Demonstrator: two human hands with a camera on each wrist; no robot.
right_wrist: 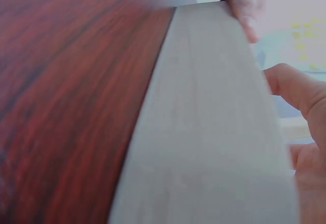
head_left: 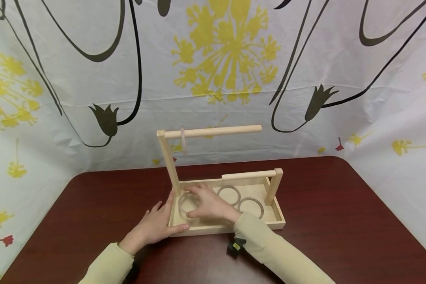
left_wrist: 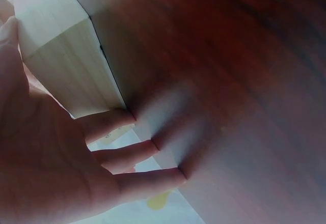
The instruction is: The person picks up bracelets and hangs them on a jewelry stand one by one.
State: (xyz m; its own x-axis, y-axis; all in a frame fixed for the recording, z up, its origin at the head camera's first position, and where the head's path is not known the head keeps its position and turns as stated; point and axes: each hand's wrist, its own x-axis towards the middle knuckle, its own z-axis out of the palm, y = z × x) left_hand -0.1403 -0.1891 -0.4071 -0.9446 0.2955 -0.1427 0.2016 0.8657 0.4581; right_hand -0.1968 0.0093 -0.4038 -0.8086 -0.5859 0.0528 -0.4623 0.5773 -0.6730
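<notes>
A shallow wooden tray point(head_left: 213, 230) carries a tall post with a long peg point(head_left: 216, 131) at its left and a short post with a lower peg point(head_left: 248, 174) at its right. One clear ring point(head_left: 183, 141) hangs on the long peg. My left hand point(head_left: 155, 224) rests at the tray's left end, fingers straight along the outer side and thumb on the front rim. Over the left ring point(head_left: 180, 209) in the tray, my right hand point(head_left: 210, 203) has thumb and fingers spread. The hand hides part of that ring. Two more rings point(head_left: 239, 193) point(head_left: 262, 211) lie to its right.
A dark red-brown table point(head_left: 340, 221) bears the tray. Behind it hangs a white cloth point(head_left: 156, 86) with yellow and dark flower prints. Dark wrist devices point(head_left: 236, 247) sit at the sleeves.
</notes>
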